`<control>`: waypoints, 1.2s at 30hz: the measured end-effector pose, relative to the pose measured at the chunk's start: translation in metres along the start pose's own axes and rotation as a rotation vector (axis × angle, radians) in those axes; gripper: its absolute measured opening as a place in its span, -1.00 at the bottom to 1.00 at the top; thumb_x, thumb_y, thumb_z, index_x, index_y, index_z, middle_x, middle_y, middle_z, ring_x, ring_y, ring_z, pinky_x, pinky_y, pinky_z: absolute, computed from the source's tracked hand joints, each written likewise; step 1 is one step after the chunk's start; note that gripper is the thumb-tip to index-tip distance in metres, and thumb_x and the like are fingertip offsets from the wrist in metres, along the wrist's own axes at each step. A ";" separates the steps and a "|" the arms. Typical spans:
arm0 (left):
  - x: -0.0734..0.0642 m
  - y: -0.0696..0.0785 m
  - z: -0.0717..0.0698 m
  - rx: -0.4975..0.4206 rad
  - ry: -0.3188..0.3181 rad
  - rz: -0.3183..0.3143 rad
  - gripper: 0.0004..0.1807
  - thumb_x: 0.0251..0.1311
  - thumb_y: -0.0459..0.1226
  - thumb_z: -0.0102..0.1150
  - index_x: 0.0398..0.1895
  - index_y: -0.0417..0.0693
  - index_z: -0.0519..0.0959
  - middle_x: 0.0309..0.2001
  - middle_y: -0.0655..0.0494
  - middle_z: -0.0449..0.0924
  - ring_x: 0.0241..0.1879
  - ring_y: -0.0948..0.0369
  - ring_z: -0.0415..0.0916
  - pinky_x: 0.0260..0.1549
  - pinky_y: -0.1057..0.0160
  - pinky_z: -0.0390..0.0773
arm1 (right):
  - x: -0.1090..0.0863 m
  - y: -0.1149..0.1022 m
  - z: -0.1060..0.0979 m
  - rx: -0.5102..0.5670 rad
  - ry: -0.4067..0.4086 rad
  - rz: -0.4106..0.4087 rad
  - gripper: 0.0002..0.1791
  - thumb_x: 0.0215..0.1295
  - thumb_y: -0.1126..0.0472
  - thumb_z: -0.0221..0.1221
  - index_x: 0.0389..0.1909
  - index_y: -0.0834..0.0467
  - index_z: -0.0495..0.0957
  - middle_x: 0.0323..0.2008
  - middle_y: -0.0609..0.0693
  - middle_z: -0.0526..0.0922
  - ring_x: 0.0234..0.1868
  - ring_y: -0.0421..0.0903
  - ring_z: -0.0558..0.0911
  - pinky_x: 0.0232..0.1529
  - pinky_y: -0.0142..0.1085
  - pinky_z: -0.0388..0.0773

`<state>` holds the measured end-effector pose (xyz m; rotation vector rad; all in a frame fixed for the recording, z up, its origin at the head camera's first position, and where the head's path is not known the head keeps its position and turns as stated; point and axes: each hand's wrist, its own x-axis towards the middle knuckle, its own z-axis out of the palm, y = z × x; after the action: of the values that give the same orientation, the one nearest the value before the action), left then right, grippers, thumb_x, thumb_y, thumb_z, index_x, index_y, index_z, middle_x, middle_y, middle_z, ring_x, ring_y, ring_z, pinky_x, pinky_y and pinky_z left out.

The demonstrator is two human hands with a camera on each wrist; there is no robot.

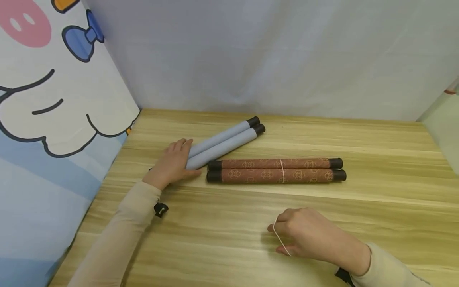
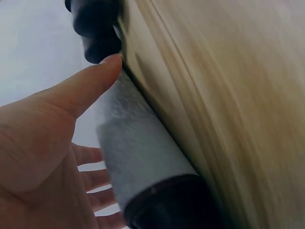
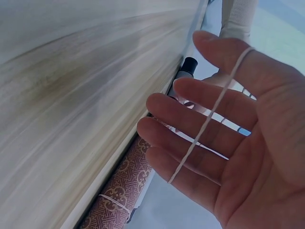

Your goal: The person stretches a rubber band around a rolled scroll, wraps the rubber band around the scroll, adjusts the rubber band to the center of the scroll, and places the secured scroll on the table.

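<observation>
My left hand (image 1: 173, 163) lies over the lower part of a light blue double-roll scroll (image 1: 224, 147) with black end caps. In the left wrist view its thumb stretches over the near side of the scroll (image 2: 143, 148), and the fingers reach behind it. My right hand (image 1: 310, 235) hovers over the front of the table, fingers loosely spread. A thin white elastic band (image 3: 209, 117) runs from its thumb across to the fingers. Between the hands and the backdrop lies a brown patterned scroll (image 1: 251, 175), its two rolls bound by a pale band (image 1: 283, 175).
The wood-grain table (image 1: 215, 239) meets a white cloth backdrop (image 1: 269, 59) at its far edge. A cartoon-printed cloth (image 1: 64, 131) borders the left side. The brown scroll's left caps lie close beside the light blue scroll.
</observation>
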<state>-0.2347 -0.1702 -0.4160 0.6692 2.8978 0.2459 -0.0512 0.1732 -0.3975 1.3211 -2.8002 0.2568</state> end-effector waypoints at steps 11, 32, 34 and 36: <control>0.011 -0.014 0.004 0.003 -0.101 0.005 0.09 0.11 0.16 0.31 0.52 -0.27 0.04 0.38 -0.34 0.23 0.34 -0.27 0.25 0.28 -0.29 0.32 | -0.002 0.005 0.001 -0.008 0.005 0.010 -0.67 -0.06 -0.06 0.45 -0.26 -0.03 0.70 -0.38 -0.21 0.70 -0.37 -0.30 0.63 -0.42 -0.41 0.57; -0.002 -0.013 -0.002 0.138 0.218 -0.049 -0.18 -0.12 -0.13 0.50 0.18 -0.41 0.38 0.00 -0.32 0.46 -0.05 -0.20 0.44 -0.11 -0.12 0.58 | -0.006 0.016 0.003 0.017 0.153 0.014 -0.67 -0.08 0.05 0.47 -0.25 0.04 0.70 -0.26 -0.17 0.66 -0.26 -0.23 0.65 -0.22 -0.35 0.64; -0.008 -0.009 -0.007 0.144 0.250 -0.029 -0.17 -0.15 -0.13 0.53 0.17 -0.39 0.39 -0.01 -0.30 0.47 -0.07 -0.18 0.45 -0.12 -0.12 0.58 | -0.006 0.018 0.001 0.034 0.197 0.033 -0.66 -0.10 0.08 0.47 -0.24 0.06 0.69 -0.25 -0.16 0.63 -0.26 -0.24 0.63 -0.22 -0.34 0.64; -0.015 -0.002 -0.012 0.164 0.291 0.006 -0.17 -0.20 -0.14 0.55 0.14 -0.37 0.40 -0.04 -0.28 0.49 -0.11 -0.17 0.49 -0.15 -0.10 0.60 | -0.006 0.020 -0.001 0.048 0.225 0.072 -0.64 -0.12 0.09 0.49 -0.24 0.07 0.68 -0.24 -0.15 0.60 -0.28 -0.27 0.61 -0.24 -0.36 0.63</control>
<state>-0.2242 -0.1806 -0.4025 0.7218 3.2223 0.1147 -0.0627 0.1908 -0.3998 1.1229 -2.6697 0.4483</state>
